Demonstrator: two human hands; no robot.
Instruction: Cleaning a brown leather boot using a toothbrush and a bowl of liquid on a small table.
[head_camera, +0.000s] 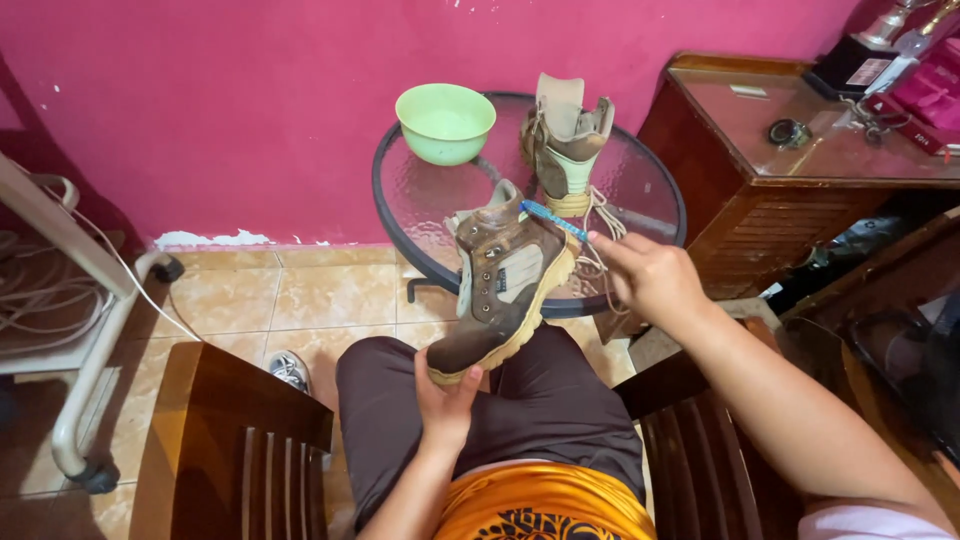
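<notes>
Glass table (640, 190) by pink wall — left grip (445, 395) clasps boot (505, 285), right grip (650, 275) pinches toothbrush (553, 220).

There is one camera, worn on the person's head. It looks down and forward, close over the lap, toward the round glass table (640, 180) by the pink wall (250, 110).

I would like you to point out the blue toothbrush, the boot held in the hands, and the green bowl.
blue toothbrush (552, 219), head view, on the middle of its handle.
boot (500, 290), head view, on its brown side, held up by the left hand (447, 400).
green bowl (445, 122), head view, on its inner wall.
</notes>
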